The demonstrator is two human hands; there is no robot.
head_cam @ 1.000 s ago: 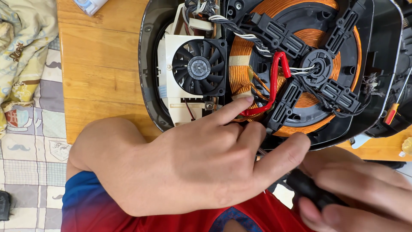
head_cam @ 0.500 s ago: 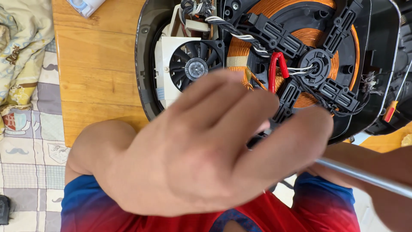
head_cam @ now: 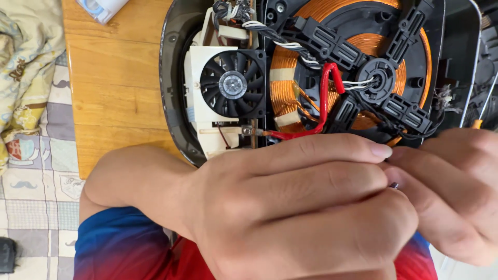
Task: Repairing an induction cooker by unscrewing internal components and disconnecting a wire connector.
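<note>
- Firstly, a light wooden table top [head_cam: 111, 93] is seen along the upper left, with a patterned cloth [head_cam: 26, 98] of pale squares spread beside it on the left edge.
- An opened round appliance with a dark plastic shell [head_cam: 174, 78] is laid on the wood, its inner parts turned up to the camera.
- The left hand [head_cam: 295, 212] fills the lower middle of the view; its fingers are curled almost closed and its fingertips are brought against those of the other hand.
- The right hand [head_cam: 451, 192] is cut off by the right edge; it is likewise bunched, its fingertips pressed to the left ones just below the appliance.
- A small shiny metal piece [head_cam: 394, 185] is pinched where the two sets of fingertips meet; which hand has the firmer hold cannot be told.
- A flat copper wire coil [head_cam: 290, 78] is set in the middle of the appliance, under a black plastic spoked frame [head_cam: 384, 78].
- A black cooling fan in a white square housing [head_cam: 232, 84] is mounted to the left of the coil.
- A thick red wire [head_cam: 324, 98] is looped from the frame's hub down to a terminal near the fan housing, just above the left index finger.
- A thin metal rod with an orange end [head_cam: 482, 111] is seen at the right edge, above the right hand.
- A red and blue sleeve [head_cam: 119, 249] is seen at the bottom.
</note>
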